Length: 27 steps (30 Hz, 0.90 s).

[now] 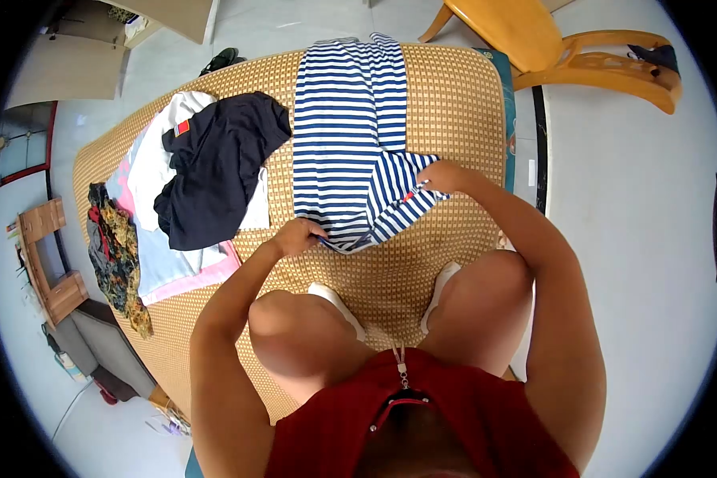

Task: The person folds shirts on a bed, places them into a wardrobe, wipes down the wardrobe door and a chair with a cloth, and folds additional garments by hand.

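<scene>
A blue-and-white striped shirt (pixel 334 119) lies lengthwise on the woven mat (pixel 454 95), its near end bunched toward me. My left hand (pixel 298 237) pinches the near left edge of the shirt. At the near right, my right hand (pixel 444 177) grips a folded-over striped part, beside a small red mark on the cloth. Left of the striped shirt lies a dark navy garment (pixel 223 163) with a red patch, partly covering a white garment (pixel 147 175).
More clothes sit at the left: a light blue garment (pixel 163 259), a pink one (pixel 203 285) and a dark patterned cloth (pixel 115 255). A wooden chair (pixel 510 32) stands beyond the far right corner. Dark shoes (pixel 221 60) are on the floor past the far edge.
</scene>
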### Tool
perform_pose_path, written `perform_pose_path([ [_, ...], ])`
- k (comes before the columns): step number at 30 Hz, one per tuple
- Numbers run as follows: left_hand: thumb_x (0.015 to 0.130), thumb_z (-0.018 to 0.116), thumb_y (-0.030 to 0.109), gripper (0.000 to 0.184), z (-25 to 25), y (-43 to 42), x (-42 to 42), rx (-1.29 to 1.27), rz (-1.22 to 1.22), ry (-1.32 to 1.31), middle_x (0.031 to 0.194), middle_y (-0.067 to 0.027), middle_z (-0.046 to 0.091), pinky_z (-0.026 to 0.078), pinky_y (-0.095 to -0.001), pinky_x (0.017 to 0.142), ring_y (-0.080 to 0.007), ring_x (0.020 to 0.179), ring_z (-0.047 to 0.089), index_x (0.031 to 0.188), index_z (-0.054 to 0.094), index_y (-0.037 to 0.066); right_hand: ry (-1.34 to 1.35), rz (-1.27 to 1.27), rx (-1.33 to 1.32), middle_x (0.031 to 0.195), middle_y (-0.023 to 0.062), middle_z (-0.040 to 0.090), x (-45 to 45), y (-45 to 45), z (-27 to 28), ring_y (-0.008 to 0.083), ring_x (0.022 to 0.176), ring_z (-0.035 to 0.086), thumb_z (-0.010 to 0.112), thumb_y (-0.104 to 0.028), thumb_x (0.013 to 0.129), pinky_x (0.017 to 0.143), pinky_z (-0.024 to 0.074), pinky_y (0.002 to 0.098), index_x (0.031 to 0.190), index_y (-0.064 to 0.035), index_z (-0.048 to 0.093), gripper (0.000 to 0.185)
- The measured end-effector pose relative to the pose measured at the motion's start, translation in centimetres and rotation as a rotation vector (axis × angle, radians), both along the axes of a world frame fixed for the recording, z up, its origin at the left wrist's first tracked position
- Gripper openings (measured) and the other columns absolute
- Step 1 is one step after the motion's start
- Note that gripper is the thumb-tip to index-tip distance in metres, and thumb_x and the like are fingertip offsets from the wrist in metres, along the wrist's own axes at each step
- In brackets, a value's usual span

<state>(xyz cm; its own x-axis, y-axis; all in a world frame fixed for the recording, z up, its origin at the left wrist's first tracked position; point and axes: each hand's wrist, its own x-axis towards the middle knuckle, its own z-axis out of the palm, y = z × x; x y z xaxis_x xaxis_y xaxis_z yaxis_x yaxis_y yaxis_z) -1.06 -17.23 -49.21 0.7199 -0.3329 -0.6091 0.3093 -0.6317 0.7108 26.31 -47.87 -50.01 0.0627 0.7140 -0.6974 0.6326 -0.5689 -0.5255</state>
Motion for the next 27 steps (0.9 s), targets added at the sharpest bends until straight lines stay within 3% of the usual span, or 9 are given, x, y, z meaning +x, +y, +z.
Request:
perform_pose_path([
  [3,0.078,0.064,0.007,0.026,1.5,-0.3,-0.1,-0.018,-0.075,0.096,0.102,-0.0112,0.068,0.047,-0.0321,0.086,-0.0261,0.095,0.063,0.103,0.07,0.009,0.071,0.279,-0.054,0.101,0.014,0.067,0.1,-2.2,-0.7,0.027,0.092,0.062,0.062,-0.028,0.083,0.078,0.0497,0.0388,0.113,-0.0126,0.065,0.034],
  [8,0.078,0.067,0.012,0.033,4.1,-0.7,-0.6,-0.178,-0.151,0.431,0.094,-0.0119,0.07,0.049,-0.0306,0.078,-0.0209,0.082,0.063,0.111,0.067,0.007,0.372,0.196,-0.351,0.095,0.0108,0.067,-2.0,-3.1,3.3,0.0211,0.075,0.062,0.061,-0.033,0.086,0.067,0.0491,0.0341,0.117,-0.0124,0.064,0.037],
  [13,0.082,0.065,0.012,0.03,7.7,1.8,3.4,-0.201,-0.082,0.383,0.102,-0.0078,0.068,0.046,-0.0272,0.083,-0.0165,0.092,0.061,0.11,0.067,0.005,0.507,0.141,-0.387,0.11,0.0142,0.063,1.0,-1.2,4.1,0.0233,0.091,0.061,0.063,-0.032,0.084,0.073,0.0522,0.0351,0.123,-0.0067,0.059,0.047],
  [15,0.083,0.064,0.007,0.027,8.2,4.5,5.7,-0.313,0.081,0.106,0.105,-0.0091,0.067,0.047,-0.0297,0.086,-0.0155,0.092,0.06,0.11,0.067,0.005,0.496,0.022,-0.25,0.108,0.0106,0.064,4.0,-0.4,5.1,0.0196,0.09,0.061,0.06,-0.033,0.086,0.073,0.0501,0.0309,0.121,-0.0056,0.06,0.044],
  [17,0.082,0.061,0.002,0.03,13.7,6.2,11.0,-0.104,0.311,-0.003,0.11,-0.009,0.065,0.044,-0.0282,0.093,-0.0168,0.1,0.059,0.111,0.064,0.002,0.425,-0.277,-0.118,0.109,0.0096,0.064,7.2,1.3,7.9,0.0194,0.095,0.06,0.059,-0.033,0.087,0.08,0.0492,0.0319,0.121,-0.0064,0.059,0.044],
  [19,0.081,0.062,0.007,0.028,11.8,8.4,13.9,-0.035,0.58,-0.594,0.108,-0.0126,0.064,0.045,-0.0292,0.089,-0.023,0.1,0.06,0.109,0.063,0.001,0.287,-0.603,-0.035,0.112,0.0108,0.063,10.2,2.3,8.7,0.0207,0.102,0.058,0.06,-0.031,0.087,0.088,0.0467,0.0334,0.119,-0.0061,0.06,0.041],
  [22,0.081,0.065,0.015,0.042,10.7,9.5,17.2,0.608,0.7,-0.918,0.11,-0.0182,0.06,0.046,-0.0395,0.087,-0.0341,0.1,0.058,0.121,0.056,0.007,-0.299,-0.886,0.333,0.111,0.0178,0.06,11.2,3.0,5.9,0.0268,0.1,0.06,0.06,-0.023,0.084,0.086,0.0483,0.0375,0.115,-0.0043,0.06,0.036],
  [25,0.078,0.069,0.015,0.043,8.6,6.5,17.1,0.641,0.515,-1.047,0.105,-0.0164,0.061,0.046,-0.0402,0.086,-0.0334,0.099,0.058,0.119,0.058,0.008,-0.832,-0.553,0.425,0.125,0.0191,0.053,8.4,5.6,5.2,0.029,0.109,0.057,0.061,-0.021,0.084,0.092,0.0464,0.0387,0.12,-0.0063,0.058,0.039],
  [27,0.078,0.071,0.025,0.057,6.5,3.5,15.4,0.658,0.255,-0.812,0.128,-0.0127,0.052,0.041,-0.0445,0.096,-0.0321,0.115,0.051,0.13,0.05,0.017,-0.741,-0.24,0.439,0.14,0.0141,0.042,4.7,7.5,6.5,0.0297,0.126,0.044,0.062,-0.018,0.086,0.107,0.0358,0.0382,0.134,-0.0113,0.048,0.05],
])
